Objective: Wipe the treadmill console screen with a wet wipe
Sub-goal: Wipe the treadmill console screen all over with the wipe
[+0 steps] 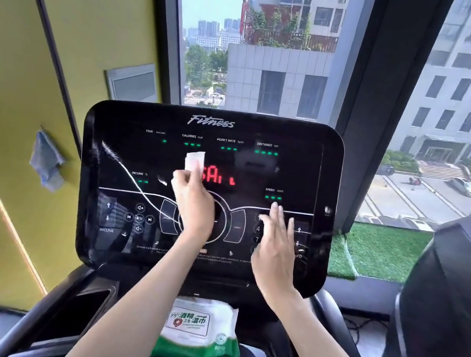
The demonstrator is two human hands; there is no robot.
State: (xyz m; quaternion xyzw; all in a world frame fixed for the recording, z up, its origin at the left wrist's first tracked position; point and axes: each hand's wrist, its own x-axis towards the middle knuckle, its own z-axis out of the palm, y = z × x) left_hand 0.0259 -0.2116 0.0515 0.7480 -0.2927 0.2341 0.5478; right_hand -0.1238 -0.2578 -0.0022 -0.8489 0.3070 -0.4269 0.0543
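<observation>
Two hands at the treadmill console screen point(263, 168). Left hand point(191, 202) pinches a folded wet wipe point(194, 159) against the glass, just left of the red readout. Right hand point(275, 244) is released, fingers straight, laid over the number keys at right.

Judgement: keep the wipe flat under light, even pressure and overlap the passes row by row. The right hand over the touch keys risks a stray press.

Room: the top readout band and right side lie open, and the rounded bezel bounds every stroke. Wet wipes pack point(198, 327) sits below the console, between the forearms.
</observation>
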